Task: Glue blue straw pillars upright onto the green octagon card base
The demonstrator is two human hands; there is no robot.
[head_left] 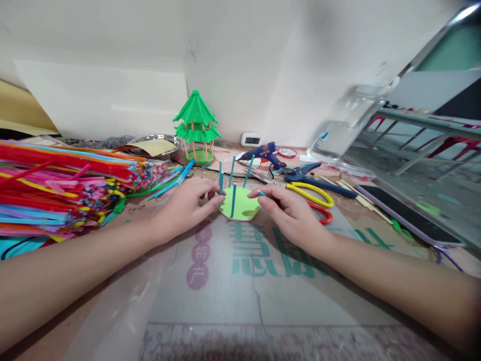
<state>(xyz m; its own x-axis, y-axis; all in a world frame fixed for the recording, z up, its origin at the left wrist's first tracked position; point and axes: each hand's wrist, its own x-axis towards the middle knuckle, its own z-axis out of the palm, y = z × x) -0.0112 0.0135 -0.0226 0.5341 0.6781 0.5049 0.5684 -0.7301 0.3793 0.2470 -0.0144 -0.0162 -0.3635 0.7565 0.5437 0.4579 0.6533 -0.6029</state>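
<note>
A light green many-sided base point(246, 204) rests on the plastic-covered worktop, with several dark blue sticks point(233, 200) standing up from it. My left hand point(190, 203) is at its left side, thumb and forefinger closed at the rim beside the leftmost stick. On the right side, my right hand point(289, 210) pinches a short blue stick point(262, 193), of which only the tip shows between thumb and forefinger. Behind the base stands a small green two-tiered pavilion model point(196, 128) on thin wooden-coloured posts.
Bundles of coloured pipe cleaners point(56, 188) lie left. A blue glue gun point(263, 154), pliers point(304, 173), yellow-and-red-handled scissors point(311, 193) and a phone point(406, 213) lie right. A small digital clock point(251, 139) and a clear water jug point(338, 125) stand by the wall.
</note>
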